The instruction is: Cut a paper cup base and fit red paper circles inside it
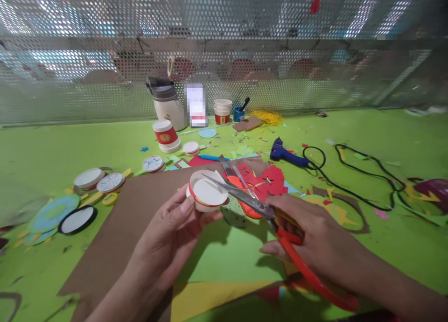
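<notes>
My left hand (pixel 175 226) holds a small white paper cup (pixel 207 191) with a red band, its open mouth tilted toward me. In my right hand (pixel 301 226) is a pair of red-handled scissors (pixel 255 204), fingers wrapped around the handles. The blades reach across the cup's mouth, one tip over the opening; whether they touch the rim I cannot tell. Below both hands lie green paper (pixel 231 261) and brown card (pixel 115 228). Just behind the scissors are cut red paper pieces (pixel 273 179) and a second orange-handled cutting tool (pixel 250 209).
A blue glue gun (pixel 289 155) with a black cord lies at the right. Several round lids (pixel 110 183) sit at the left. Toward the back stand a white jug (pixel 168 108), a phone (pixel 196 105), red-banded cups (pixel 223 112) and a blue paint jar (pixel 239 114). A perforated screen (pixel 224 42) rises behind.
</notes>
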Demonstrator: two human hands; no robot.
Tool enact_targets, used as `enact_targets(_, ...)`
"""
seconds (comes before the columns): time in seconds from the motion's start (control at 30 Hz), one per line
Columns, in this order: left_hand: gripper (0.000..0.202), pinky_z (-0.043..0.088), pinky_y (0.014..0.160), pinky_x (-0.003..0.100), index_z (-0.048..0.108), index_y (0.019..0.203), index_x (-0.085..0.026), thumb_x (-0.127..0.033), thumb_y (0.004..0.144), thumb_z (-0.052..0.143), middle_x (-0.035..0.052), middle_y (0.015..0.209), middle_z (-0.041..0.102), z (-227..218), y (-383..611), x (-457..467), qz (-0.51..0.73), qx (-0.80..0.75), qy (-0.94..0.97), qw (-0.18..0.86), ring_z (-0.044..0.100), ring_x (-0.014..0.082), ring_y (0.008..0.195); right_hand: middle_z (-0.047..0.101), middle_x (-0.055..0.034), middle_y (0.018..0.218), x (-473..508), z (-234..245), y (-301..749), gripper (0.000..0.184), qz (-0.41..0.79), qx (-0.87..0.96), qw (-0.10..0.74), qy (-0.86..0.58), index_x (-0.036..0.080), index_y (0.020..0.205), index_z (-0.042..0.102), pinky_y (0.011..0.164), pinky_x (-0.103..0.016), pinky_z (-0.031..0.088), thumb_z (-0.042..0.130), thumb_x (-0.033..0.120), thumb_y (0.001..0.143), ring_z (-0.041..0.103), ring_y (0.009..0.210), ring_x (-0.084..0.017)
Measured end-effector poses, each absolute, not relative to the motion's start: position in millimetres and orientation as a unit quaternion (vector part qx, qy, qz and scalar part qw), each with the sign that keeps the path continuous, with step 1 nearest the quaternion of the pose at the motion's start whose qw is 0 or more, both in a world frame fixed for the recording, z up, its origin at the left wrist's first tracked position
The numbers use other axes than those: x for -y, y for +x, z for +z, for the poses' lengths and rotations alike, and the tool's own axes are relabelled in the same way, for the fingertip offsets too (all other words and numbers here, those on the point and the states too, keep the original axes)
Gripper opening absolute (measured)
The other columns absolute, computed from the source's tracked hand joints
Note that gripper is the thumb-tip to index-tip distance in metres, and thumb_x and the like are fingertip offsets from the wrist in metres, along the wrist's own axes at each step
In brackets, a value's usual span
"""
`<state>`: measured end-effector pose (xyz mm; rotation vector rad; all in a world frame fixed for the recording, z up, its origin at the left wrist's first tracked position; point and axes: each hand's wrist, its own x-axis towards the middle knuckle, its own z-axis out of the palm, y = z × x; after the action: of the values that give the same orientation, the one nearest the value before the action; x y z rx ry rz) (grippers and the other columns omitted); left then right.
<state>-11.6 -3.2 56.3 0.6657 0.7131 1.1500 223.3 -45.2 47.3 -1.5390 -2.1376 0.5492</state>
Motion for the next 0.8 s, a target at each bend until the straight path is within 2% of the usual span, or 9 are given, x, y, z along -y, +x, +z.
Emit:
enact_targets(0.13,0.030,0.061,0.072,0.028,0.074,0.104,-0.020,-0.022,0.074,0.074,0.0055,0.101,0.074,58.7,-11.8,4.8,0.511,-0.318,0.310,0.736,0.069,0.0215,0.086,0.067,-0.0075,0.113,44.6,48.4,221.6,0.043,0.203,0.771,0.228,-0.559,0.023,0.109,0.059,0.073,-0.034,0.053,0.073,0.048,0.078,0.064,0.096,-0.025)
enact_targets(0.37,0.024,0.060,0.073,0.027,0.075,0.099,-0.015,-0.023,0.078,0.070,0.0070,0.098,0.074,57.2,-14.2,5.0,0.513,-0.300,0.322,0.737,0.070,0.0243,0.089,0.070,-0.0035,0.095,45.5,50.7,219.4,0.033,0.215,0.767,0.246,-0.552,0.023,0.099,0.062,0.070,-0.033,0.051,0.077,0.040,0.076,0.064,0.081,-0.021)
enact_targets(0.43,0.022,0.060,0.074,0.027,0.075,0.097,-0.015,-0.024,0.078,0.070,0.0067,0.097,0.075,56.4,-14.2,4.8,0.515,-0.304,0.319,0.735,0.070,0.0242,0.088,0.070,-0.0040,0.096,45.7,50.2,219.7,0.034,0.214,0.769,0.253,-0.547,0.022,0.099,0.062,0.069,-0.032,0.051,0.078,0.040,0.075,0.064,0.082,-0.022)
enact_targets(0.6,0.022,0.060,0.074,0.026,0.075,0.098,-0.014,-0.023,0.080,0.068,0.0068,0.095,0.076,57.1,-13.4,4.0,0.519,-0.299,0.318,0.735,0.071,0.0218,0.082,0.070,-0.0042,0.098,45.7,49.1,221.3,0.039,0.213,0.770,0.264,-0.540,0.022,0.105,0.062,0.070,-0.031,0.051,0.078,0.040,0.074,0.064,0.083,-0.021)
enact_targets(0.8,0.023,0.060,0.073,0.029,0.075,0.101,-0.015,-0.025,0.081,0.066,0.0087,0.099,0.076,57.2,-14.9,3.8,0.527,-0.293,0.294,0.742,0.072,0.0257,0.088,0.070,-0.0019,0.091,46.6,51.8,221.1,0.037,0.214,0.772,0.266,-0.536,0.023,0.109,0.062,0.069,-0.029,0.050,0.076,0.035,0.077,0.064,0.077,-0.018)
